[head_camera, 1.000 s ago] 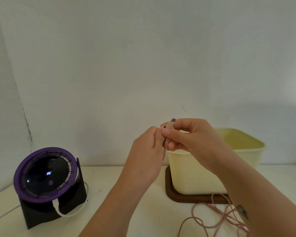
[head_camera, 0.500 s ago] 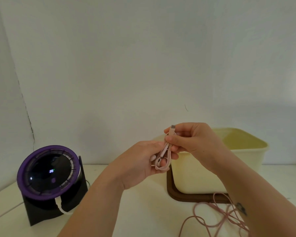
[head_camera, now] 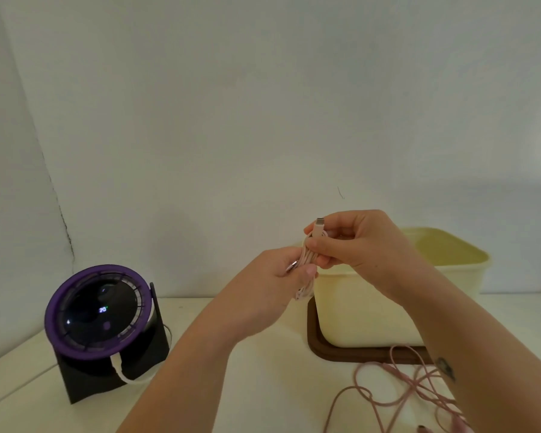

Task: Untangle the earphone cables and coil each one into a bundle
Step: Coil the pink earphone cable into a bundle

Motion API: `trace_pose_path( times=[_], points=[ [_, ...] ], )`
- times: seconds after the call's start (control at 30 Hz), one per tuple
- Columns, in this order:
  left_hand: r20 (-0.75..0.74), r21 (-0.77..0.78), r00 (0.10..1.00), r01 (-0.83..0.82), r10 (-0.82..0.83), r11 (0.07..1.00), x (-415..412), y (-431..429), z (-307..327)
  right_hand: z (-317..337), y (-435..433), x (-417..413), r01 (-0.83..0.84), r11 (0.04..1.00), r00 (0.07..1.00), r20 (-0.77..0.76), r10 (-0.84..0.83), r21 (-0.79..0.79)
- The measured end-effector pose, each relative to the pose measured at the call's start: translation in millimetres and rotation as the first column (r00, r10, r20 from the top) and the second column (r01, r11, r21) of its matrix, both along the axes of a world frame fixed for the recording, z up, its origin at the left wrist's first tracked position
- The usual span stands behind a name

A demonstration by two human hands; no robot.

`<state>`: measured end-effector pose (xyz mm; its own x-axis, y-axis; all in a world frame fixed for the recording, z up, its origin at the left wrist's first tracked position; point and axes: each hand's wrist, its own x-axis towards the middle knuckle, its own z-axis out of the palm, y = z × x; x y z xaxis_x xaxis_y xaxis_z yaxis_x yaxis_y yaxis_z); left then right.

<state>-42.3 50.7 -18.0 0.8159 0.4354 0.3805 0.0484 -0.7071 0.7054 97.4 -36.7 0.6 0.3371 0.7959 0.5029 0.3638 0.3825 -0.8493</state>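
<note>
Fingers (head_camera: 317,245) of the right hand (head_camera: 356,245) were clamped on the upper end of the pale pink coiled bundle (head_camera: 306,260), thumb laid across its front, as they had been half a second before. The left hand (head_camera: 272,282) had changed more: earlier it sat lower and a little apart, with the loops hanging open beside its palm. Now it had come up against the right hand, its thumb pressed over the strands and its fingers curled round them from behind.

Both forearms reached in from the lower edge and met in the air above the worktop (head_camera: 247,385), in front of the cream tub (head_camera: 372,307). The plug (head_camera: 319,221) stood upright above the right thumb. The bundle ran as several tight parallel strands down between the two hands, and its bottom loop hung just below the left thumb.

A second, darker pink tangled cable (head_camera: 388,398) lay loose on the worktop beneath the right forearm, near the brown tray (head_camera: 325,351) under the tub.
</note>
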Motion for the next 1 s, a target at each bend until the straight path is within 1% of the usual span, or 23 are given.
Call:
trace_pose_path(
  times=[0.07,0.23,0.33,0.37,0.47,0.53,0.63,0.67,0.7,0.73,0.77,0.83,0.9,0.93,1.0],
  points=[
    [-0.031,0.042,0.999,-0.023,0.025,0.999,-1.2,1.0,0.0,0.8,-1.3,-2.4,-0.044,0.999,0.999,-0.028,0.044,-0.006],
    [-0.108,-0.074,0.991,0.075,-0.083,0.994,-18.8,4.0,-0.4,-1.3,0.1,-13.2,-0.157,0.986,0.987,-0.039,0.155,-0.056],
    [-0.119,-0.141,0.982,0.129,-0.146,0.982,-39.7,-1.8,-2.2,-1.8,0.8,-25.4,-0.265,0.962,0.964,-0.040,0.263,-0.071],
    [-0.120,-0.151,0.983,0.123,-0.142,0.981,-48.7,-4.5,-3.1,-3.5,1.5,-30.9,-0.301,0.951,0.954,-0.041,0.298,-0.078],
    [-0.150,-0.078,0.988,0.030,-0.041,0.996,-73.0,-5.7,-5.7,-9.8,6.1,-49.6,-0.368,0.923,0.930,-0.050,0.364,-0.112],
    [-0.182,-0.055,0.982,-0.053,0.042,0.997,-88.3,0.5,-12.9,-18.0,12.9,-65.0,-0.383,0.915,0.924,-0.073,0.376,-0.131],
    [-0.182,-0.122,0.972,-0.170,0.146,0.978,-104.8,20.0,-32.8,-31.7,29.0,-80.8,-0.345,0.922,0.937,-0.124,0.327,-0.176],
    [-0.178,-0.146,0.964,-0.223,0.196,0.964,-110.1,28.6,-41.2,-36.0,35.9,-85.2,-0.313,0.924,0.949,-0.112,0.295,-0.218],
    [-0.176,-0.167,0.952,-0.279,0.250,0.946,-116.0,35.2,-50.2,-41.5,42.7,-90.9,-0.269,0.920,0.963,-0.069,0.261,-0.284],
    [-0.184,-0.177,0.937,-0.330,0.298,0.927,-117.7,41.6,-57.4,-46.9,49.3,-92.8,-0.207,0.909,0.974,0.009,0.225,-0.363],
    [-0.190,-0.190,0.922,-0.372,0.338,0.909,-119.0,45.4,-63.9,-54.2,55.8,-95.1,-0.131,0.884,0.971,0.120,0.205,-0.449],
    [-0.192,-0.232,0.901,-0.426,0.388,0.874,-122.6,50.7,-76.8,-71.5,69.8,-102.8,0.020,0.817,0.913,0.344,0.220,-0.576],
    [-0.208,-0.249,0.882,-0.467,0.424,0.849,-123.1,52.6,-84.4,-86.8,80.7,-109.8,0.106,0.779,0.856,0.455,0.245,-0.618],
    [-0.215,-0.254,0.872,-0.484,0.439,0.837,-123.1,52.7,-86.6,-93.1,85.3,-113.4,0.131,0.775,0.827,0.500,0.258,-0.618],
    [-0.195,-0.296,0.864,-0.503,0.464,0.812,-123.9,53.1,-89.2,-101.8,90.9,-121.9,0.181,0.781,0.741,0.605,0.291,-0.597]
  ],
)
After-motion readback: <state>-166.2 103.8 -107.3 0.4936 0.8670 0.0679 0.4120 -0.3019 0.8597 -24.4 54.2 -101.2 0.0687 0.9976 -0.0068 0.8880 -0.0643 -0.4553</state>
